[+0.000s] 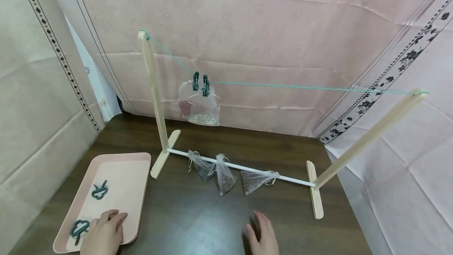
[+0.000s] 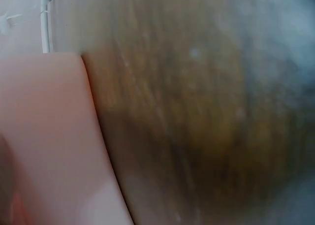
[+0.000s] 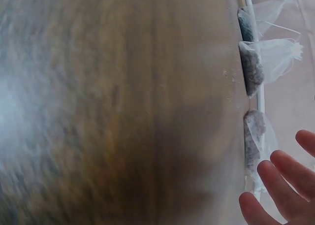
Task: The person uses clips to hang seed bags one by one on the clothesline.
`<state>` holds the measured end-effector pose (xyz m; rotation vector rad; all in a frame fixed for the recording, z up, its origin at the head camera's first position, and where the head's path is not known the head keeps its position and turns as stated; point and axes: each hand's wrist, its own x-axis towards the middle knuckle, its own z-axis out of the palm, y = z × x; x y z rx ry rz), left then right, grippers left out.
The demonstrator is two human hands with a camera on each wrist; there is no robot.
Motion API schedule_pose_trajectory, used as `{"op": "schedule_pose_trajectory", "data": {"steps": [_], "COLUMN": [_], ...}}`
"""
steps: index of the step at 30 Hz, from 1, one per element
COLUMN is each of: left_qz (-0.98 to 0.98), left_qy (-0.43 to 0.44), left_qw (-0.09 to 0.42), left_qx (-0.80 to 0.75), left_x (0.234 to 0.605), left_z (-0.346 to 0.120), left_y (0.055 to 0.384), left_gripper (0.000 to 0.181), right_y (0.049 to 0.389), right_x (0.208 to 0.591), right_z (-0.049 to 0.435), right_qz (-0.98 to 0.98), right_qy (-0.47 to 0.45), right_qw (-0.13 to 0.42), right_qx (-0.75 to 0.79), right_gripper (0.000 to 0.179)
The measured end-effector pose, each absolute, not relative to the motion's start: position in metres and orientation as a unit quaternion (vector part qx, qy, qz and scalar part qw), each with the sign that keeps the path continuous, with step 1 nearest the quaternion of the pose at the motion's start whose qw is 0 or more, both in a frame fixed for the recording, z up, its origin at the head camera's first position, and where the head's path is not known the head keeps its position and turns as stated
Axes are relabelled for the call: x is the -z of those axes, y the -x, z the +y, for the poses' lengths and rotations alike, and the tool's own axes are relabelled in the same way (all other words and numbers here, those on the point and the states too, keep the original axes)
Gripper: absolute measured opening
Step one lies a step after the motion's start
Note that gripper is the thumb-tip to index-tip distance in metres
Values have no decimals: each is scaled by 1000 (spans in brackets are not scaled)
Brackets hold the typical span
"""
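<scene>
The left hand (image 1: 102, 234) is over the near part of the pink tray (image 1: 122, 180), fingers loosely bent and a narrow gap showing between them and the thumb; its palm side is hidden, and the left wrist view shows mostly tray edge and blurred tabletop. Just beside this hand, on its outer side, lies the lower green clip (image 1: 77, 233), so close that I cannot tell whether they touch. The upper green clip (image 1: 100, 189) lies in the tray ahead of the same hand, apart from its fingers. The right hand (image 1: 263, 236) is well to the right over the brown table (image 1: 170, 215), its fingers extended and its thumb standing well away from them; the right wrist view shows the fingertips spread. Ahead of that hand, apart from its fingers, three mesh bags (image 1: 225, 176) with dark contents lie along the white rod (image 1: 297, 181). Farther from both hands, and above the rod, two dark green pegs (image 1: 205, 85) on the green line (image 1: 269, 85) hold hanging bags (image 1: 204, 109), one with pale grains and another with something reddish.
</scene>
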<state>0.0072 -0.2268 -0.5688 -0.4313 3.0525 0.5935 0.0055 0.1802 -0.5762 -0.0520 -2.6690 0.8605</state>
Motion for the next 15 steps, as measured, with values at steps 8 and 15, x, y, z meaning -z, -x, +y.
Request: {"op": "schedule_pose_trajectory", "data": {"steps": [8,15], "left_qz": [970,971], "left_qy": [136,129], "left_qw": [8,27], "left_qx": [-201,-200], "left_x": [569,567], "left_z": [-226,-227], "left_y": [-8,-8], "left_gripper": [23,23], "right_y": [-6,-5], "right_x": [580,582], "right_z": [179,182], "right_qz": [-936,-936], "right_qy": [39,45], "right_qw": [153,154], "right_qx": [-314,-314], "right_gripper": [41,40]}}
